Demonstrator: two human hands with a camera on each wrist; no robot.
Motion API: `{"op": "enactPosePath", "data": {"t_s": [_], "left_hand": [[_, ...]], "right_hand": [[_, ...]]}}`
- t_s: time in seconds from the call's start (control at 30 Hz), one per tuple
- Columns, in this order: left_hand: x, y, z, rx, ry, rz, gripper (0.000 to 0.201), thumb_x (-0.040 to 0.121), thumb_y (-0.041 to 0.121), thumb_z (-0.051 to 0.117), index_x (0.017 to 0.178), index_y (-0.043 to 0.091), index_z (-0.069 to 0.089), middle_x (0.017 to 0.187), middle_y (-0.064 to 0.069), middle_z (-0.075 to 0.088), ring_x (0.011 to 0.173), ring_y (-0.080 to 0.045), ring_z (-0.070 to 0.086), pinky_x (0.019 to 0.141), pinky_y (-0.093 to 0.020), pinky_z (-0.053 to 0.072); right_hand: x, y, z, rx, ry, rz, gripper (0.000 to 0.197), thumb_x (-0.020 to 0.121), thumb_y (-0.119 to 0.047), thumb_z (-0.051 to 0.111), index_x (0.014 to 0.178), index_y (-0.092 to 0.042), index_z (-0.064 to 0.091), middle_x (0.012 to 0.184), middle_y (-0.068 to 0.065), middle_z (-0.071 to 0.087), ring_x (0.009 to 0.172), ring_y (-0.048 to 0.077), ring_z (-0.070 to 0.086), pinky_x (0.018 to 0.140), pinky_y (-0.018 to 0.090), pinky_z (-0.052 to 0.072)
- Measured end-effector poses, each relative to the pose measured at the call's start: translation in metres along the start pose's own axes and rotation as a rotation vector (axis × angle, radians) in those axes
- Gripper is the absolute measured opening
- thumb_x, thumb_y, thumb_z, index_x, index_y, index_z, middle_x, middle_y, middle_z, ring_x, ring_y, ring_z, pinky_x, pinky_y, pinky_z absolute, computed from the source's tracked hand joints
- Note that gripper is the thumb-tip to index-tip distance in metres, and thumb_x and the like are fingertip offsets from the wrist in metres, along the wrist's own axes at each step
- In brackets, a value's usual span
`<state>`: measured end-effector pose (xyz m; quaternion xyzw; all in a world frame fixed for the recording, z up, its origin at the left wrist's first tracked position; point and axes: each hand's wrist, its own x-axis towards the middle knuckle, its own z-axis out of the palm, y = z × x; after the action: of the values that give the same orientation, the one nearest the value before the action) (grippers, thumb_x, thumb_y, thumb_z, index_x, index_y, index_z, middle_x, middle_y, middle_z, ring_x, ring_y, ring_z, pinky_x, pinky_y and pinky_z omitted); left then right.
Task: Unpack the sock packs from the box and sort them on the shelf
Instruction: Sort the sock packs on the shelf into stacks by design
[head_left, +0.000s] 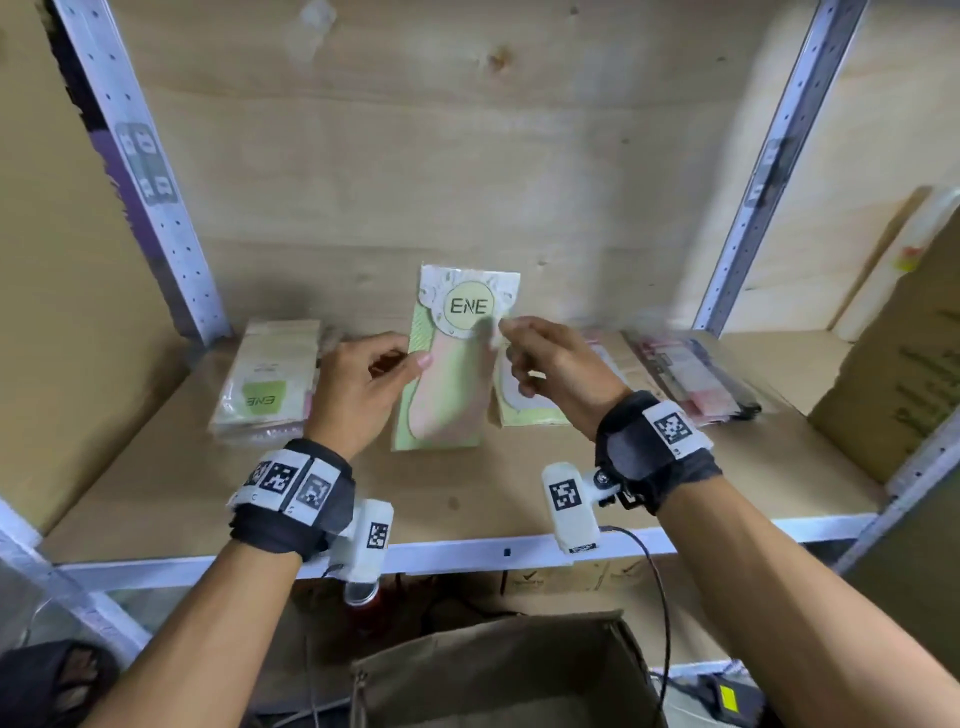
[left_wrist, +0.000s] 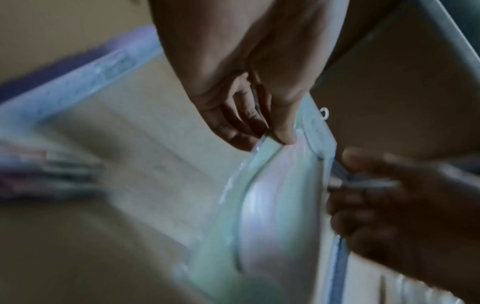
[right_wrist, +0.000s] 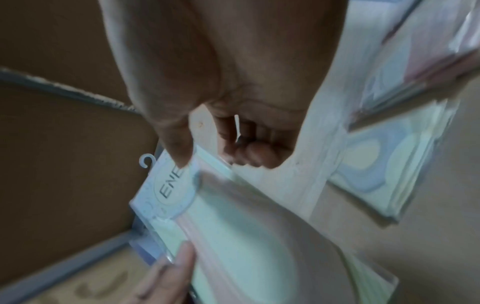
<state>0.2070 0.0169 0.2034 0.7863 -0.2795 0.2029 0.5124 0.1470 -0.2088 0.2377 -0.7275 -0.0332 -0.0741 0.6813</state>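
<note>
A green and pink sock pack (head_left: 441, 384) with a round ENE label stands upright over the middle of the shelf board (head_left: 519, 493), held by both hands. My left hand (head_left: 415, 364) pinches its left edge, thumb in front and fingers behind. My right hand (head_left: 506, 332) pinches the upper right edge beside the label. In the left wrist view the left hand (left_wrist: 265, 139) grips the pack (left_wrist: 280, 195) at its rim. In the right wrist view the right hand (right_wrist: 207, 162) has its thumb on the label of the pack (right_wrist: 233, 226). The open cardboard box (head_left: 509, 675) sits below, in front of the shelf.
A stack of ENE packs (head_left: 265, 384) lies on the shelf at the left. Another green pack (head_left: 524, 410) lies just behind my right hand, and pink packs (head_left: 691, 374) lie further right. A large carton (head_left: 904, 364) stands at the right end. Metal uprights (head_left: 171, 218) flank the bay.
</note>
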Motion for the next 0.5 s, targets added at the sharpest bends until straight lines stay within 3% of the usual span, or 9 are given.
{"op": "enactPosePath", "data": {"t_s": [0.07, 0.13, 0.23, 0.33, 0.43, 0.5], "left_hand": [[-0.003, 0.004, 0.012, -0.215, -0.042, -0.123, 0.016, 0.093, 0.018, 0.071, 0.084, 0.005, 0.073, 0.083, -0.015, 0.074, 0.075, -0.017, 0.064, 0.072, -0.028, 0.05], [-0.008, 0.003, 0.022, -0.328, -0.071, -0.245, 0.011, 0.093, 0.016, 0.07, 0.1, 0.011, 0.076, 0.096, -0.003, 0.079, 0.088, -0.016, 0.071, 0.077, -0.027, 0.058], [-0.012, 0.0, 0.036, -0.387, -0.072, -0.345, 0.015, 0.095, 0.02, 0.068, 0.108, 0.013, 0.072, 0.094, 0.005, 0.079, 0.078, -0.005, 0.072, 0.058, -0.018, 0.055], [-0.005, -0.004, 0.039, -0.381, 0.061, -0.431, 0.028, 0.096, 0.038, 0.065, 0.107, 0.012, 0.067, 0.089, 0.002, 0.077, 0.064, -0.006, 0.069, 0.051, -0.02, 0.054], [0.005, -0.012, 0.035, -0.381, 0.208, -0.491, 0.043, 0.09, 0.055, 0.066, 0.102, 0.014, 0.065, 0.088, -0.002, 0.077, 0.062, -0.013, 0.066, 0.05, -0.025, 0.052], [0.007, -0.017, 0.03, -0.305, 0.204, -0.485, 0.044, 0.083, 0.068, 0.062, 0.091, 0.026, 0.072, 0.082, 0.004, 0.077, 0.064, -0.009, 0.066, 0.051, -0.022, 0.05]], "right_hand": [[-0.004, 0.011, -0.006, -0.283, 0.009, -0.012, 0.026, 0.093, -0.036, 0.066, 0.072, -0.021, 0.061, 0.067, -0.005, 0.049, 0.066, 0.015, 0.041, 0.06, 0.026, 0.033], [-0.007, 0.023, -0.006, -0.416, -0.025, 0.007, 0.032, 0.096, -0.034, 0.061, 0.072, -0.015, 0.053, 0.068, -0.004, 0.045, 0.066, 0.013, 0.041, 0.061, 0.025, 0.034], [-0.014, 0.041, -0.009, -0.306, -0.048, 0.073, 0.027, 0.101, -0.028, 0.054, 0.084, -0.009, 0.047, 0.078, 0.008, 0.038, 0.076, 0.021, 0.039, 0.068, 0.033, 0.033], [-0.019, 0.051, -0.011, -0.209, -0.098, 0.11, 0.024, 0.103, -0.027, 0.052, 0.087, -0.011, 0.045, 0.082, 0.009, 0.036, 0.077, 0.022, 0.035, 0.072, 0.035, 0.028], [-0.021, 0.051, -0.016, -0.268, -0.157, 0.084, 0.029, 0.103, -0.029, 0.052, 0.079, -0.014, 0.045, 0.072, 0.003, 0.041, 0.068, 0.014, 0.041, 0.063, 0.024, 0.031], [-0.021, 0.05, -0.021, -0.343, -0.217, 0.075, 0.027, 0.102, -0.032, 0.052, 0.085, -0.011, 0.052, 0.078, 0.006, 0.048, 0.075, 0.018, 0.045, 0.068, 0.029, 0.034]]}}
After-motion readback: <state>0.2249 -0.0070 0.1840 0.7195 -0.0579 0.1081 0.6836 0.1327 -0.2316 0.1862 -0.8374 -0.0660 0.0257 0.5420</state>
